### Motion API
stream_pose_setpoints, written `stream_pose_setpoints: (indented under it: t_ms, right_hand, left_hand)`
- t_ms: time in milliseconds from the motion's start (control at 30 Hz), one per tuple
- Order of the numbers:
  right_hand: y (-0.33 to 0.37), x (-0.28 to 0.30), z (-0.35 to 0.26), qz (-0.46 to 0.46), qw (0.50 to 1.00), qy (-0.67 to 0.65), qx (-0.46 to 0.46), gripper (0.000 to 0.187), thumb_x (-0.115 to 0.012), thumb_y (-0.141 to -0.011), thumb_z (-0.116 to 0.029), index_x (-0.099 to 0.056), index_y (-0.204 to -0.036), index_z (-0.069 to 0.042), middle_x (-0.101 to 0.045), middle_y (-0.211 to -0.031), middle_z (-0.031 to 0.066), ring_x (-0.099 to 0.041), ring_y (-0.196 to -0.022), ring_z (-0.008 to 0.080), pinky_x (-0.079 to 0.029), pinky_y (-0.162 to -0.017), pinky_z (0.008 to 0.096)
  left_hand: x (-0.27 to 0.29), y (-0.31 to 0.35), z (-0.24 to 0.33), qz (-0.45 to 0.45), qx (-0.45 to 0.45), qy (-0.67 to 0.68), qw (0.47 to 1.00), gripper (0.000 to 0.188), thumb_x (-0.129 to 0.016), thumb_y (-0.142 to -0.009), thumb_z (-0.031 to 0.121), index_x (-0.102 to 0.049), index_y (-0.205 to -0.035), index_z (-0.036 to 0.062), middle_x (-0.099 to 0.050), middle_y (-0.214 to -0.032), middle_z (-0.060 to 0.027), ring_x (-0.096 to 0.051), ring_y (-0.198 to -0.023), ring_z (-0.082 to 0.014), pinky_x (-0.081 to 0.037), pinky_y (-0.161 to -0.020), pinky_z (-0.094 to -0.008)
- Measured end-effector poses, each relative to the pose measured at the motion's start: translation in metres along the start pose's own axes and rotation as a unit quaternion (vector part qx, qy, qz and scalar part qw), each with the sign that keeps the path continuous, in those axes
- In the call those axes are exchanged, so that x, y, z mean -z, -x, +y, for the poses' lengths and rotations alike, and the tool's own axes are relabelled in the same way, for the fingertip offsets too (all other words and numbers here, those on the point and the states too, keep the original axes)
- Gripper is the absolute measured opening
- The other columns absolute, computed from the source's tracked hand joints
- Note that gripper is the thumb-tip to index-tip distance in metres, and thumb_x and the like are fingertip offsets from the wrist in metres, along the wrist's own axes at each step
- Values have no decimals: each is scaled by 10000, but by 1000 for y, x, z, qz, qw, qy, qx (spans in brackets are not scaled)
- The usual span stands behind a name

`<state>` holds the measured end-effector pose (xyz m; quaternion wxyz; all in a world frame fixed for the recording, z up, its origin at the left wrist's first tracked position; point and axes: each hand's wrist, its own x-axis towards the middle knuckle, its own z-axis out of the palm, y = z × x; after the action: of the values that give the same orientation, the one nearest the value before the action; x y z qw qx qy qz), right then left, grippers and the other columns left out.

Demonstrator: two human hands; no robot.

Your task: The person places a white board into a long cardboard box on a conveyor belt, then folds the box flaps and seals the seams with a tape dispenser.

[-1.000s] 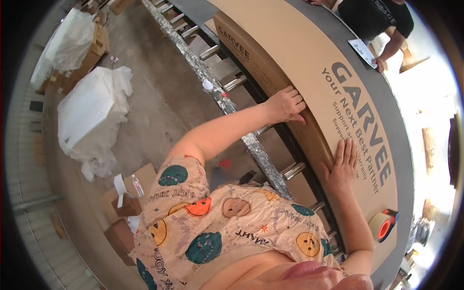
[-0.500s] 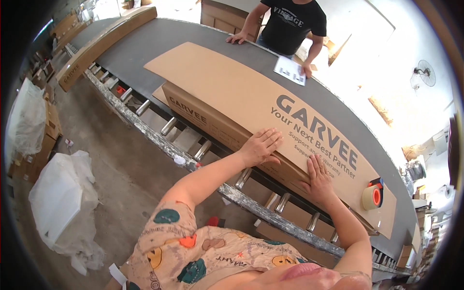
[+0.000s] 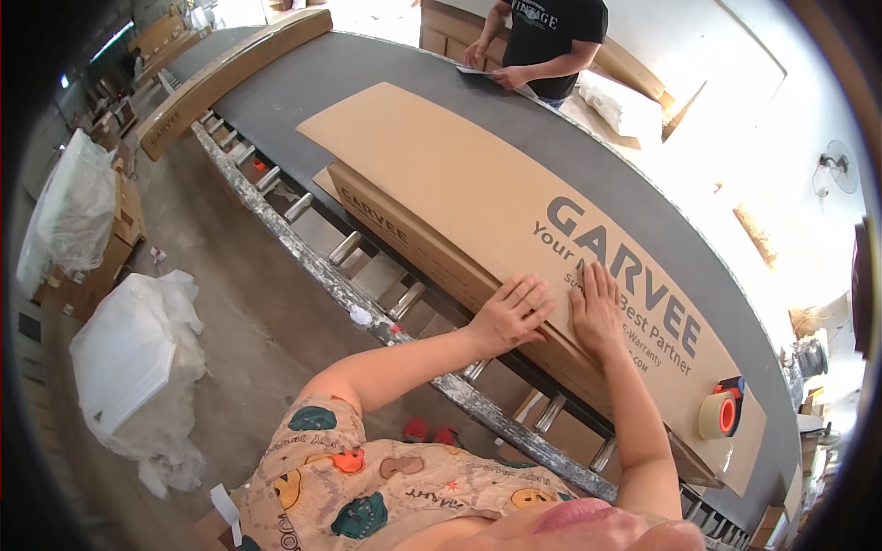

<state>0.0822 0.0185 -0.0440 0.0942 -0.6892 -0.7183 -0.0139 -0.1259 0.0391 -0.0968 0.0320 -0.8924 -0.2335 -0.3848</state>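
A long brown cardboard box (image 3: pixel 432 165) with dark print lies before me, its wide top flap reaching past the ends. My left hand (image 3: pixel 514 314) rests on the flap's near edge, fingers laid over the top and thumb low by the side wall. Beside it, my right hand (image 3: pixel 599 308) presses flat on the printed face with fingers stretched out. Neither holds a loose thing. At the box's right end sits a tape dispenser (image 3: pixel 721 410) with a cream roll and an orange core.
Under the box run a grey conveyor belt (image 3: pixel 276 96) and metal rollers (image 3: pixel 346 248) along a worn rail (image 3: pixel 276 220). Another long carton (image 3: pixel 234 78) lies across the far left. A person (image 3: pixel 551 46) stands opposite with a paper. White wrapped panels (image 3: pixel 138 367) lean on the left floor.
My right hand has slid farther up the flap and closer to my left hand, which stays at the near edge. The person opposite has lifted the paper into both hands.
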Motion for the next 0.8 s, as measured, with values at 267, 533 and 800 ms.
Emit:
stream_pose_setpoints:
  t_ms: [267, 533, 800]
  right_hand:
    - [-133, -23, 64, 21, 983, -2, -182, 631, -309, -941, -456, -359, -1378, -4, -362, -1425, 198, -276, -1355, 333, -187, -1120, 424]
    - [-154, -20, 51, 20, 982, -29, -186, 644, -328, -909, -501, -519, -1237, 20, -500, -1294, 224, -412, -1252, 356, -266, -1071, 446]
    - [-145, -19, 28, 5, 971, -22, -238, 543, -349, -911, -418, -556, -1206, -12, -540, -1257, 196, -451, -1218, 329, -300, -1032, 440]
  left_hand:
    - [2, -3, 10, -27, -1, -54, 998, 623, -700, -702, 356, -539, -1252, 110, -531, -1264, -92, -460, -1208, -312, -340, -1047, -468]
    - [17, -12, 3, -29, 11, -123, 992, 592, -724, -661, 301, -562, -1191, 92, -555, -1215, -96, -492, -1155, -296, -366, -1022, -443]
    - [17, -32, 6, -222, -92, -38, 970, 834, -738, -635, 418, -424, -1333, 85, -393, -1400, -107, -356, -1296, -314, -261, -1095, -447]
